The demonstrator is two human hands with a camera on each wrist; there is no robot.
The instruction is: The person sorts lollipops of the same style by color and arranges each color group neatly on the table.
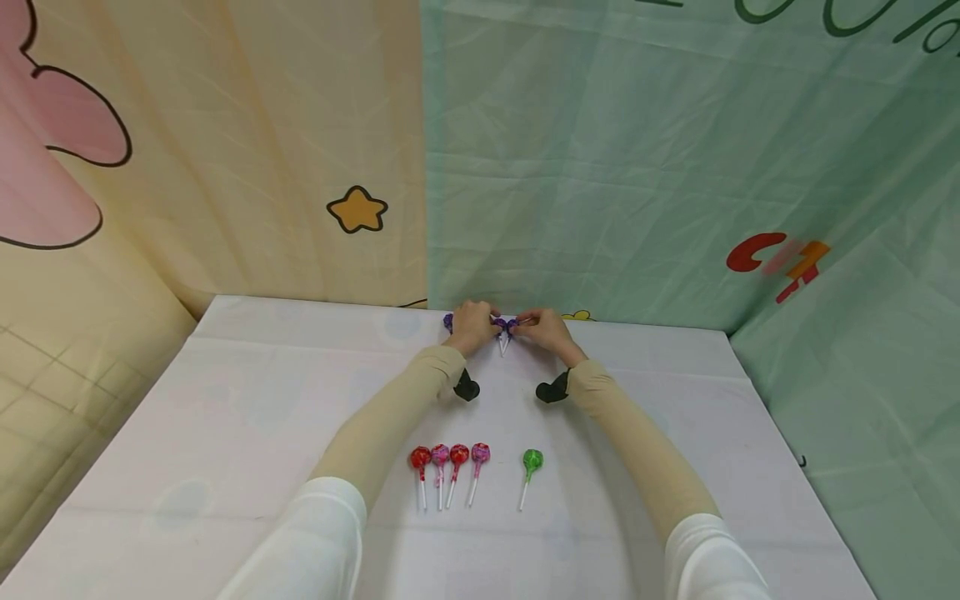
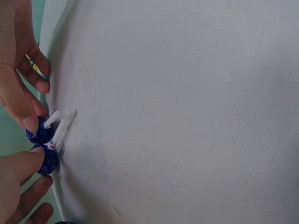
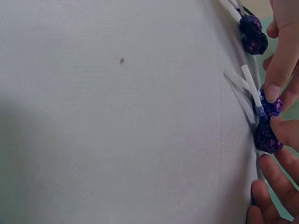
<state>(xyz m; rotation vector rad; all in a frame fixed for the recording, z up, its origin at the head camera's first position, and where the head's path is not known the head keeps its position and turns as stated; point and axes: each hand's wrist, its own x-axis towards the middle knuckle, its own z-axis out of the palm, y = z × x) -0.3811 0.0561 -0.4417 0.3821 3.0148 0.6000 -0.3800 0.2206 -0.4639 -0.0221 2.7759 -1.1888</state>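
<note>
At the table's far edge, my left hand point(image 1: 472, 327) and right hand point(image 1: 549, 332) come close together over two purple-wrapped lollipops. In the left wrist view, the left thumb and fingers pinch one lollipop point(image 2: 49, 163). The right hand pinches the other lollipop point(image 2: 36, 136) by its wrapped head. The two heads sit side by side and appear to touch, their white sticks pointing toward the near side. To the left of them, another purple pair of lollipops point(image 3: 252, 35) lies at the edge, seen beside the left hand in the right wrist view.
Nearer on the white table point(image 1: 262, 417) lie a red lollipop point(image 1: 420, 457), a pink one point(image 1: 440, 455), another red one point(image 1: 459, 454) and a pink-purple one point(image 1: 480, 452) in a row. A green lollipop point(image 1: 532, 460) lies apart to their right. A fabric backdrop point(image 1: 570, 167) hangs behind the far edge.
</note>
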